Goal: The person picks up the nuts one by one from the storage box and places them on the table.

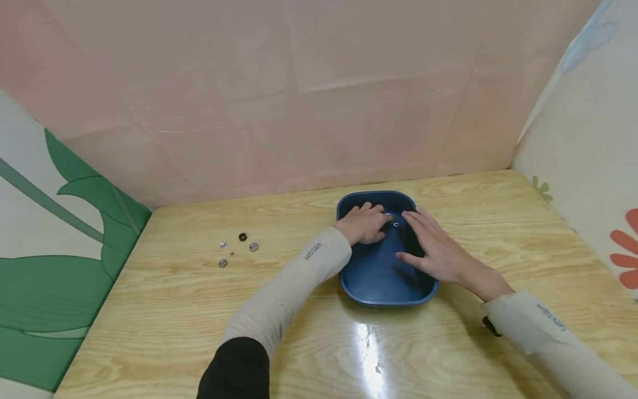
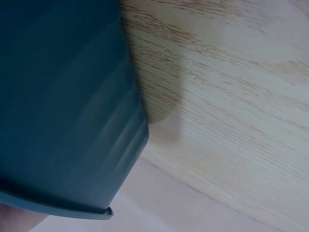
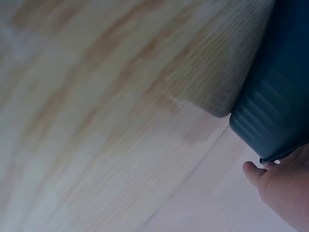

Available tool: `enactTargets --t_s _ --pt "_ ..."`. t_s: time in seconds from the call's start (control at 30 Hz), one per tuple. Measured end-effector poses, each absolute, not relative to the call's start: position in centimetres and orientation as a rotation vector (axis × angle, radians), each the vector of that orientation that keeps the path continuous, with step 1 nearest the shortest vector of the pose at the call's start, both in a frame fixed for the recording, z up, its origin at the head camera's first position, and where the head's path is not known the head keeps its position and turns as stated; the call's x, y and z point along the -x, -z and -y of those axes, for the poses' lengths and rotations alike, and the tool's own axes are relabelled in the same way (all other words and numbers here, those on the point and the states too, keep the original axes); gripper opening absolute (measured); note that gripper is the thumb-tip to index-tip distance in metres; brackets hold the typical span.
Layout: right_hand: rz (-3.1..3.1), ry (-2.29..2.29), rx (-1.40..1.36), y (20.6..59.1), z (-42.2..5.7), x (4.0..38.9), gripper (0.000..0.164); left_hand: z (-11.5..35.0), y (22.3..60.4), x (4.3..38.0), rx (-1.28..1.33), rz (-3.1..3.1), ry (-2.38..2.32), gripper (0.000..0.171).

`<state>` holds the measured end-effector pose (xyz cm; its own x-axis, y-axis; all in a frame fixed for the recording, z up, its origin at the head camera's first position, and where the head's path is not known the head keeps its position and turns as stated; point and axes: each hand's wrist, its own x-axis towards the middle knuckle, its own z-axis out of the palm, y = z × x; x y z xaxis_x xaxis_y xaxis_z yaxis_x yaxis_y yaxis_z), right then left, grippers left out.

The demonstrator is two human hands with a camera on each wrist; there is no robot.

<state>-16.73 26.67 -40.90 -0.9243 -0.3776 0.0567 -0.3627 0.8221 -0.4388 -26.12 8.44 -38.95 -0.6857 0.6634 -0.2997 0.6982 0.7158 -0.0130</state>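
Observation:
A deep blue plastic bin stands on the table, with a small silver nut on its floor near the far end. Over the left side of the bin, my left hand reaches in, its index finger extended close to the nut; nothing shows between finger and thumb. My right hand lies across the right rim with straight fingers, thumb spread over the inside. The right wrist view has part of that hand at the rim. Mostly the bin's ribbed outer wall fills the left wrist view.
Left of the bin, several small pieces of hardware lie on the wooden table: a black nut, a silver nut, another silver nut and smaller bits. A pink sheet hangs behind the table's far edge.

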Motion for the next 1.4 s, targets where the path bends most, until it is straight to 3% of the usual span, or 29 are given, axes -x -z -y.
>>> enactTargets --t_s 0.3,0.77,1.4 --pt "-2.962 0.713 0.602 40.9 -26.6 16.7 0.09 -8.1 39.0 26.3 -1.148 -2.705 0.082 0.034" --pt "-2.951 0.725 0.606 40.9 -26.6 16.8 0.09 -7.9 40.1 26.3 -1.281 -2.776 0.004 0.019" --pt "-2.961 0.692 0.591 40.8 -26.6 16.6 0.089 -7.8 40.1 26.2 -1.34 -2.801 -0.125 0.012"
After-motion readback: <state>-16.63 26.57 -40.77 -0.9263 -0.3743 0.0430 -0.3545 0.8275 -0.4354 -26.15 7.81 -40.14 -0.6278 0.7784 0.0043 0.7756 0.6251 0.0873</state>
